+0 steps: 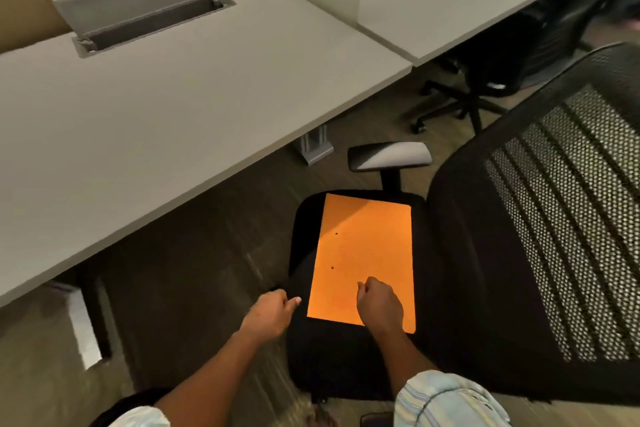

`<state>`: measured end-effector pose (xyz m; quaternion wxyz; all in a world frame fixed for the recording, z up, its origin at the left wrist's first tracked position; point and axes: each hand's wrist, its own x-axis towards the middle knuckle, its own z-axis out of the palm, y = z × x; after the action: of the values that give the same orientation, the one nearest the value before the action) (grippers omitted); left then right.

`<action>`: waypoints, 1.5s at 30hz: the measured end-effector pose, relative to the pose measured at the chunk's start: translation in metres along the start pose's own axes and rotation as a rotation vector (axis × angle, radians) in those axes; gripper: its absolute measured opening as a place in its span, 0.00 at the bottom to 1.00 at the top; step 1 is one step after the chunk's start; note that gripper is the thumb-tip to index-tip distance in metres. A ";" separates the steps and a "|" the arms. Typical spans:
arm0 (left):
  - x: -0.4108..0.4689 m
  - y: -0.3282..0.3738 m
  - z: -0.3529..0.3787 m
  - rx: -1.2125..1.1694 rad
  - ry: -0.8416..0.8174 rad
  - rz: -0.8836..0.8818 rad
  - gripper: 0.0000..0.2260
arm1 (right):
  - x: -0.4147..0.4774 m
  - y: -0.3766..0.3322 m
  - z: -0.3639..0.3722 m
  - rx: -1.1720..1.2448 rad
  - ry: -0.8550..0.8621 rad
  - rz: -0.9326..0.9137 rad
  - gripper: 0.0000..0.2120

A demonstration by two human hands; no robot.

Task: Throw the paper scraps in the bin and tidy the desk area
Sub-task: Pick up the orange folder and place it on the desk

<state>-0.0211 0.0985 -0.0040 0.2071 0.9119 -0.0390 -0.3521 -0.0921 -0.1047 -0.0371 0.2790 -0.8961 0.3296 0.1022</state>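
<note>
Both hands are curled into loose fists, and I cannot tell if either one holds a scrap. Right hand rests over the near end of the flat orange paper sheet on the black chair seat. Left hand hangs just beside the sheet's left edge, with the grey desk top far above it.

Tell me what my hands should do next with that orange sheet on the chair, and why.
Probably pinch the near edge of the orange sheet with the right hand and lift it. It lies flat on the chair seat, the right hand hovers curled over its near corner, and the left hand is beside it, off the sheet.
</note>
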 end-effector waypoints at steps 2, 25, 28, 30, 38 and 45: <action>0.014 0.015 0.013 0.015 -0.018 0.006 0.13 | 0.009 0.011 0.001 -0.006 -0.004 0.049 0.13; 0.094 0.023 0.117 -0.165 0.100 -0.272 0.28 | 0.059 0.108 0.053 0.174 -0.056 0.646 0.34; 0.095 0.018 0.109 -0.115 0.078 -0.306 0.22 | 0.061 0.108 0.051 0.352 -0.075 0.708 0.32; 0.090 0.013 0.100 -0.141 0.077 -0.298 0.15 | 0.056 0.103 0.046 0.409 -0.080 0.708 0.30; 0.047 0.008 0.063 -0.423 -0.007 -0.205 0.08 | 0.018 0.077 0.022 0.486 -0.088 0.674 0.28; -0.006 -0.004 0.022 -0.527 0.048 -0.154 0.10 | -0.027 0.031 0.004 0.648 0.001 0.642 0.18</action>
<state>-0.0408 0.0958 -0.0170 0.4105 0.8351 0.1284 -0.3429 -0.1328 -0.1072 -0.0434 0.4991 -0.6151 0.6058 0.0747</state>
